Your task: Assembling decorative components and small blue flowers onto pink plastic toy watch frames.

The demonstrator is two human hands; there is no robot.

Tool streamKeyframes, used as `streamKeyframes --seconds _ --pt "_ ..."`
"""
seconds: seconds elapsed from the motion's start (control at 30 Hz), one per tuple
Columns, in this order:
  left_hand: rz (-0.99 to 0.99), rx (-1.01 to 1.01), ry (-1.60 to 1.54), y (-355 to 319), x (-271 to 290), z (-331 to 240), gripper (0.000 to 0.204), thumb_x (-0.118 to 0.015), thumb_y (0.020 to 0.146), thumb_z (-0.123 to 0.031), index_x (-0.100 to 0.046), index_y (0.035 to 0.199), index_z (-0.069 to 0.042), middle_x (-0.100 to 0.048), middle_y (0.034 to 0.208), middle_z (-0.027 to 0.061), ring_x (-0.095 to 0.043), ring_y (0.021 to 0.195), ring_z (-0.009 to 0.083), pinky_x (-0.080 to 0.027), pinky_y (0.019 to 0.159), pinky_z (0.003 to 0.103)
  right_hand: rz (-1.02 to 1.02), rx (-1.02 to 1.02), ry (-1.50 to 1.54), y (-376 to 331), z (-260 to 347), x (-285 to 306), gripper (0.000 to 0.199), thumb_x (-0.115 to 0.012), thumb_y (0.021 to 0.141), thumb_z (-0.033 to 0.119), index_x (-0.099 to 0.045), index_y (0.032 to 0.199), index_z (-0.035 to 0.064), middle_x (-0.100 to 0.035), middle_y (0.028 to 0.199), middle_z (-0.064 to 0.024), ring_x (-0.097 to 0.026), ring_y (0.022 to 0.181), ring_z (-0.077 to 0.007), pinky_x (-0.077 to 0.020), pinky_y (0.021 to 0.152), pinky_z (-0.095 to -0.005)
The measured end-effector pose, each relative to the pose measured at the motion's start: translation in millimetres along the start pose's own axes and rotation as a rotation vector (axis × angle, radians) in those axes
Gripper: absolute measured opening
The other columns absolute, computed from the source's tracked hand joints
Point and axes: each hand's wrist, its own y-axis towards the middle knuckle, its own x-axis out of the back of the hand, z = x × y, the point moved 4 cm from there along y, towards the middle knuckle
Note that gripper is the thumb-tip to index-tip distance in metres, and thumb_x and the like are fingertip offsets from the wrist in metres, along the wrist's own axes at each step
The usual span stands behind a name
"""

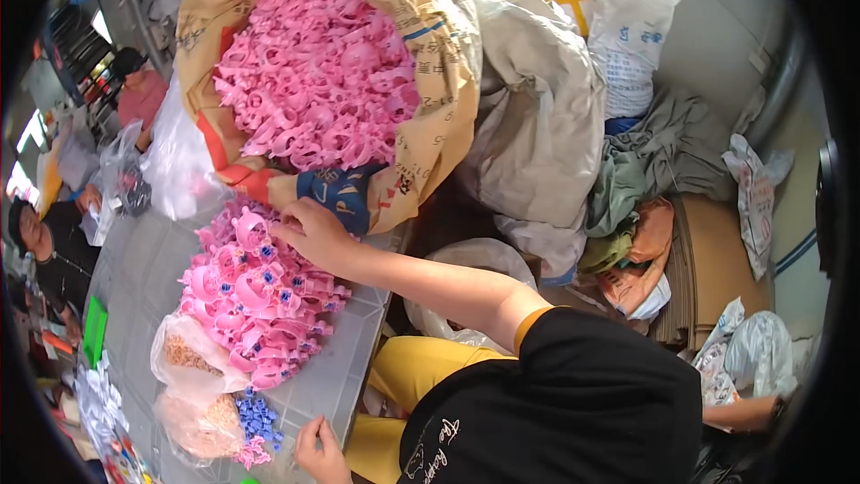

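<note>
Pink parts [260, 296] lie near the bench [134, 269] edge, presumably for reach; right hand [312, 235] and left hand [322, 452] curl, grip unclear.

Sack [439, 116]: tan is being broken by black print, red edging [210, 143] and a dark blue patch [336, 195]
Sacked pieces [313, 63]: plain pink is being shown
Heaped pieces [255, 305]: pink is being dotted with blue bits [266, 252]
Loose bits [256, 417]: solid blue is being shown
Desk [148, 278]: grey is being crossed by paler lines
Shirt [573, 403]: black is being edged with yellow-orange at the sleeve [530, 327] and marked with white script [439, 453]
Trousers [430, 360]: yellow is being shown
Cardboard [730, 255]: brown is being displayed
</note>
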Motion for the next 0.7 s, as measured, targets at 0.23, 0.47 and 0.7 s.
streamKeyframes --seconds 0.23,0.47,0.7 --pt "0.044 -0.033 0.069 -2.3 -1.5 0.7 0.024 -0.069 0.098 -0.016 -0.075 0.112 0.003 -0.077 0.097 0.0190 -0.071 0.084 0.0258 -0.055 0.081 0.038 0.054 0.171 -0.084 -68.3 16.3 83.1 0.041 -0.076 0.090 0.007 -0.056 0.126 0.0030 -0.062 0.092 -0.0124 -0.065 0.080 -0.0248 -0.0532 0.073 -0.0356" --pt "-0.090 0.033 -0.041 -11.4 -7.9 -14.3 0.023 -0.069 0.098 -0.018 -0.076 0.103 0.003 -0.075 0.084 0.0187 -0.068 0.069 0.0288 -0.054 0.066 0.039 -0.314 -0.005 -0.153 -84.4 -28.2 222.4 0.062 -0.065 0.098 0.000 -0.032 0.150 0.0073 -0.060 0.094 -0.0073 -0.058 0.067 -0.0125 -0.0494 0.061 -0.0260" --pt "-0.152 -0.091 0.084 -14.1 -22.4 -17.0 0.022 -0.069 0.099 -0.017 -0.076 0.100 0.004 -0.073 0.079 0.0163 -0.065 0.064 0.0251 -0.052 0.060 0.037 -0.045 -0.476 -0.990 -312.4 -144.7 376.4 0.044 -0.060 0.100 0.019 -0.044 0.139 0.0064 -0.067 0.106 -0.0248 -0.067 0.093 -0.0441 -0.0539 0.081 -0.0509"
